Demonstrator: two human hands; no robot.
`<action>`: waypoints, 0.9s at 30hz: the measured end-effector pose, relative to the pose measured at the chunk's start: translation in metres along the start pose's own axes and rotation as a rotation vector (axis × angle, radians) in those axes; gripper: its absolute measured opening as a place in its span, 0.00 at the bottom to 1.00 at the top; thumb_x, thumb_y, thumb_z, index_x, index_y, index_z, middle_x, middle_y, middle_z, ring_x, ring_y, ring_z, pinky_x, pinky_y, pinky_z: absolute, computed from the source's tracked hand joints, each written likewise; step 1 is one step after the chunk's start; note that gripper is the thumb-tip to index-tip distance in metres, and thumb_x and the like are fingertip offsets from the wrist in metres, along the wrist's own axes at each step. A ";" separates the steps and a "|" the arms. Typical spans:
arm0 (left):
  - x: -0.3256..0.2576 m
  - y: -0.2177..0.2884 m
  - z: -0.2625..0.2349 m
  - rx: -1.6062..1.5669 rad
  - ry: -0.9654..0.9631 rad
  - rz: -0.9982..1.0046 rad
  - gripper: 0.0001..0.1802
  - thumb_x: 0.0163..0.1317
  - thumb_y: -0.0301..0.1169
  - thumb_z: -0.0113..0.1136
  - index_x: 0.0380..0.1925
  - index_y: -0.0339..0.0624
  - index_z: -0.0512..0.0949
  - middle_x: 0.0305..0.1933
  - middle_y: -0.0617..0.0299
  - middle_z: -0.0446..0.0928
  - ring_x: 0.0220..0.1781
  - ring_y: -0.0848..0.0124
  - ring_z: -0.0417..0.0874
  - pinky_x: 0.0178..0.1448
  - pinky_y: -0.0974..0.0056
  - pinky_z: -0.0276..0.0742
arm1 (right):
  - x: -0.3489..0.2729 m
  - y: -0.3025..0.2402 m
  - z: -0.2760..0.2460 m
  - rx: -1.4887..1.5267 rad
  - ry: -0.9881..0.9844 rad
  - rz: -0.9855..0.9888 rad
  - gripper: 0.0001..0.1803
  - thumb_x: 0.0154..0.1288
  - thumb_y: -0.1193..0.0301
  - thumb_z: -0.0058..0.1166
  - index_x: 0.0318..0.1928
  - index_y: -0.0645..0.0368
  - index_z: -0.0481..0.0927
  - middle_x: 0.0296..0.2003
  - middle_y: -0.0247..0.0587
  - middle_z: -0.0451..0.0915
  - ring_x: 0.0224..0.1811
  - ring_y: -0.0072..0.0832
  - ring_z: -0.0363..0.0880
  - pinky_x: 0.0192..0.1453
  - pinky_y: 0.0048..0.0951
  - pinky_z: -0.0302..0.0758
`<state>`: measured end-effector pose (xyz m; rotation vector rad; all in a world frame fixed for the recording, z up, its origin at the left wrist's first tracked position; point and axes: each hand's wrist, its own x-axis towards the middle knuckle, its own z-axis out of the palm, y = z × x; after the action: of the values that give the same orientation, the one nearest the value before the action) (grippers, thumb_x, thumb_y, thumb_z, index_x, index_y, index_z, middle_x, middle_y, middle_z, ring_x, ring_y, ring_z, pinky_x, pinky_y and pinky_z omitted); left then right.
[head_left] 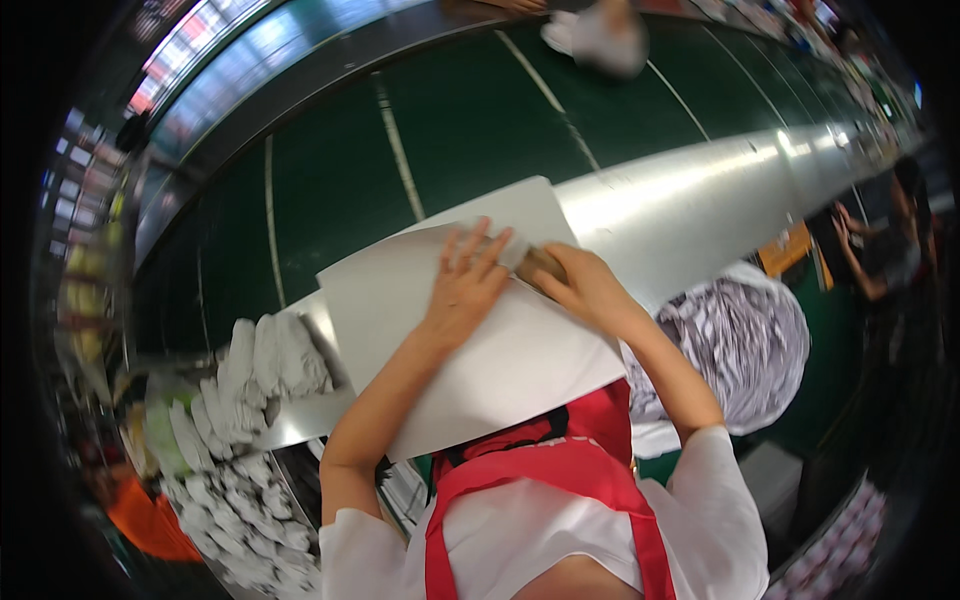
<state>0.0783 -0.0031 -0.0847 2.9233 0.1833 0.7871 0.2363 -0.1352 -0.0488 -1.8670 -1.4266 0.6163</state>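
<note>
A large white board (400, 300) lies in front of me, overlapping the metal table edge. My left hand (468, 285) lies on it with the fingers spread and slightly blurred. Close beside those fingertips, my right hand (585, 285) is closed on a small brownish block-like object (540, 264); its exact kind does not show. Between the two hands is a small pale, whitish piece (512, 252), partly covered by fingers and too blurred to name.
A green conveyor belt (330, 180) with pale cross lines runs beyond the metal ledge (680, 210). White folded cloth items (270, 360) are piled at left. A round bag of greyish cloth pieces (735, 340) stands at right. Another person (895, 240) is farther right.
</note>
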 end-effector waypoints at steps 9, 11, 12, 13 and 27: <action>0.008 0.008 -0.021 -0.267 0.052 0.049 0.05 0.46 0.17 0.55 0.21 0.39 0.71 0.18 0.59 0.68 0.20 0.61 0.68 0.28 0.58 0.67 | 0.006 0.032 0.028 -0.195 0.765 -0.245 0.15 0.58 0.71 0.53 0.47 0.59 0.75 0.36 0.43 0.76 0.37 0.37 0.75 0.42 0.32 0.73; -0.002 0.004 -0.004 -0.209 -0.049 -0.028 0.03 0.49 0.19 0.55 0.23 0.37 0.72 0.22 0.56 0.72 0.23 0.58 0.68 0.29 0.58 0.67 | -0.020 0.034 0.016 0.140 0.842 -0.101 0.12 0.60 0.73 0.51 0.44 0.61 0.75 0.34 0.41 0.76 0.34 0.32 0.74 0.40 0.29 0.72; -0.004 0.002 0.001 -0.212 -0.068 -0.039 0.02 0.50 0.19 0.55 0.23 0.36 0.72 0.22 0.55 0.72 0.23 0.58 0.68 0.30 0.58 0.67 | -0.039 0.040 0.010 0.304 0.873 -0.028 0.10 0.60 0.74 0.50 0.42 0.62 0.76 0.33 0.40 0.75 0.33 0.29 0.73 0.40 0.28 0.72; -0.005 0.001 0.005 -0.212 -0.086 -0.053 0.02 0.51 0.20 0.55 0.24 0.36 0.72 0.23 0.55 0.72 0.24 0.58 0.68 0.31 0.58 0.67 | -0.061 0.058 0.008 0.328 0.976 0.068 0.07 0.62 0.74 0.49 0.40 0.62 0.75 0.30 0.36 0.74 0.30 0.25 0.72 0.37 0.25 0.71; -0.003 0.007 0.007 -0.202 -0.149 -0.155 0.04 0.57 0.22 0.49 0.25 0.35 0.73 0.23 0.54 0.72 0.26 0.58 0.68 0.31 0.59 0.66 | -0.266 0.305 0.138 -0.334 0.137 1.231 0.44 0.47 0.57 0.64 0.65 0.47 0.59 0.50 0.57 0.70 0.49 0.48 0.74 0.49 0.45 0.73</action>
<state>0.0797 -0.0108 -0.0912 2.7234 0.2940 0.5299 0.2526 -0.4028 -0.3820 -2.9034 -0.1273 0.7810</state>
